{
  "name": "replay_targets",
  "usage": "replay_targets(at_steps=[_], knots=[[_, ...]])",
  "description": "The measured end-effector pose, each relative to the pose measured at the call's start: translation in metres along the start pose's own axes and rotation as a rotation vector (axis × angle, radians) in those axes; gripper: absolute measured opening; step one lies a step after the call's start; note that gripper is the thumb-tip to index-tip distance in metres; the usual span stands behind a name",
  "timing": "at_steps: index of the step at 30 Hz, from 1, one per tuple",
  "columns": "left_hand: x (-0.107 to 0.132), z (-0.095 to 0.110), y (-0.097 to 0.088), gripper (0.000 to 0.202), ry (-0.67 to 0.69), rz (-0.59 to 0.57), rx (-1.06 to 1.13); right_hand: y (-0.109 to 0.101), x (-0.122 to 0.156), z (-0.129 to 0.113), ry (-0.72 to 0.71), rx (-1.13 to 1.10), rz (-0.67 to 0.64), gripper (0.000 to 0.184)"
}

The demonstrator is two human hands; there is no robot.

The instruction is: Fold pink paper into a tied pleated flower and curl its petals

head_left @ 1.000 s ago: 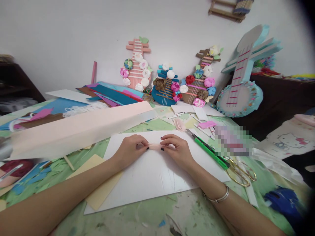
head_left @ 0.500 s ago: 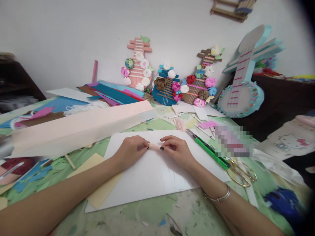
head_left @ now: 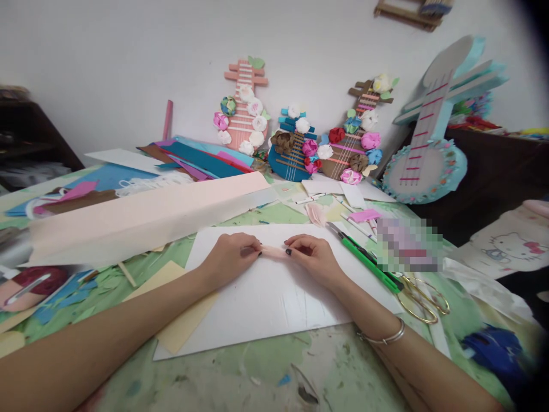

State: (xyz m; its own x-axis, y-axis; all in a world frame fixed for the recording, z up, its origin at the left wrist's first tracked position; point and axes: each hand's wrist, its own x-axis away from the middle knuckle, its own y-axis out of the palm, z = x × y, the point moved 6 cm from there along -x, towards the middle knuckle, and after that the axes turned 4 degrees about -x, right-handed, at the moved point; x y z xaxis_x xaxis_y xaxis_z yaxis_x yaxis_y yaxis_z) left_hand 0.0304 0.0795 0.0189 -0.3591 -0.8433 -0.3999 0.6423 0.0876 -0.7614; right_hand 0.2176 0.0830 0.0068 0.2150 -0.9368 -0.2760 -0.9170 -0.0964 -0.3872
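Observation:
Between my two hands stretches a small pale pink strip of paper (head_left: 275, 251). My left hand (head_left: 235, 254) pinches its left end between thumb and fingers. At the other end, my right hand (head_left: 312, 258) grips the strip with thumb and bent fingers. Both hands are just above a white board (head_left: 274, 297), which lies on the table. A yellowish sheet of paper (head_left: 189, 315) lies partly over the board's left side, under my left forearm. To the right of my right hand rest a green utility knife (head_left: 371, 266) and gold-handled scissors (head_left: 422, 297).
A long pale pink paper sheet (head_left: 150, 214) spans the left side. Flower-covered paper instruments (head_left: 291, 154) lean against the wall, with a light blue one (head_left: 424, 166) at the right. Folded pink paper (head_left: 315, 214) and pens lie behind the board. A blue object (head_left: 493, 349) sits front right.
My hands have drawn slightly apart, and a longer piece of the pink strip shows between them. The camera view has shifted a little.

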Motion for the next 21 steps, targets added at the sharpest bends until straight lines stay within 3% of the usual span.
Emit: replay_targets(at_steps=[21], knots=[[-0.001, 0.0, -0.008, 0.004, -0.049, 0.043, 0.045, 0.008, 0.007, -0.017, -0.151, 0.162, -0.102, 0.008]])
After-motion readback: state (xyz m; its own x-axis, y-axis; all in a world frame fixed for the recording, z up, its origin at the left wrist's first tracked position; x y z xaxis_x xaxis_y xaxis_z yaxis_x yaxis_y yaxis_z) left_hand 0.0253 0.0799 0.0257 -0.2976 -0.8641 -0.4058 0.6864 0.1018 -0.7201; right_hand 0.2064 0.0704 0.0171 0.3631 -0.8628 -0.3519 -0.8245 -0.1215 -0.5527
